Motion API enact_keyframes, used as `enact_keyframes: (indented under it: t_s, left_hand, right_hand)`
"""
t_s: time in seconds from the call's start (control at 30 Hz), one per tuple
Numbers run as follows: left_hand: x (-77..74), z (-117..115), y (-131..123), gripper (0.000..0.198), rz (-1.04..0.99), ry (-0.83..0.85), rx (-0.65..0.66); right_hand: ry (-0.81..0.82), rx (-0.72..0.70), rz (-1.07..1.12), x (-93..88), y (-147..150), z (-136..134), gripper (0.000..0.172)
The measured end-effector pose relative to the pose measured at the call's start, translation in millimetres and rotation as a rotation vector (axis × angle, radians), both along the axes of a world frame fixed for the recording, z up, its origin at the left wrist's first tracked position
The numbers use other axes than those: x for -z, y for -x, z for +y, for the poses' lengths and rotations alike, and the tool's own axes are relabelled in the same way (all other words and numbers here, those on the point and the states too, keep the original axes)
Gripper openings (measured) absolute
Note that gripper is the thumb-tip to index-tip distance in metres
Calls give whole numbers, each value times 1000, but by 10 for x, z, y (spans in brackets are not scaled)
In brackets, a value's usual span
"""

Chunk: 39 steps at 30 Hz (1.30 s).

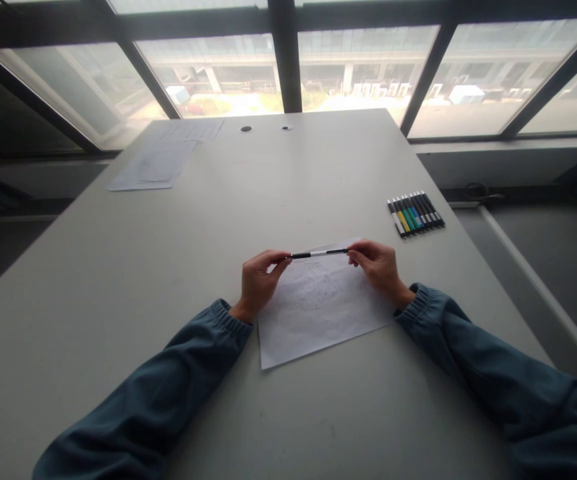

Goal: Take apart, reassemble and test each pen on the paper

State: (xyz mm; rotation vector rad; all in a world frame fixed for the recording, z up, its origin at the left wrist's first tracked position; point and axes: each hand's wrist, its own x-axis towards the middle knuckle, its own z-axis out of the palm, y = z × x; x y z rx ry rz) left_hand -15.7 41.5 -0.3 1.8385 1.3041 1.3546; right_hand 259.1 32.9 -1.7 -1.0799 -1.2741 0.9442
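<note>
A black and white pen point(319, 253) is stretched level between my two hands, above the far part of a paper sheet. My left hand point(262, 277) pinches its left end between thumb and fingers. The right end is pinched in my right hand point(375, 265). Beneath lies the white sheet point(313, 333), set at a slant, with dark scribble marks near its middle. Both hands partly cover the sheet's sides.
To the right, a row of several pens point(416, 215) with white, yellow, green, blue and black barrels lies near the table's edge. More papers point(153, 160) rest at the far left of the white table point(208, 220). Two round holes are near the back, before the windows point(208, 73).
</note>
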Motion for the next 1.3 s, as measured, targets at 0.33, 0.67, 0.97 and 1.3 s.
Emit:
enact_keyframes:
  t_s: [0.33,0.67,0.97,1.3]
  left_hand:
    - [-7,-1,3,15,16,-8,2]
    - [-10,5,2,15,35,-17,1]
    - [-6,-4,5,14,4,-6,9]
    - [5,3,5,19,-7,7,12]
  right_hand:
    - [-6,8,-15,-14,0,-4,22]
    - [-3,5,-31,26,-15,8,21]
    - [5,9,-26,6,-8,4,21]
    - [0,-4,-44,37,-25,6,19]
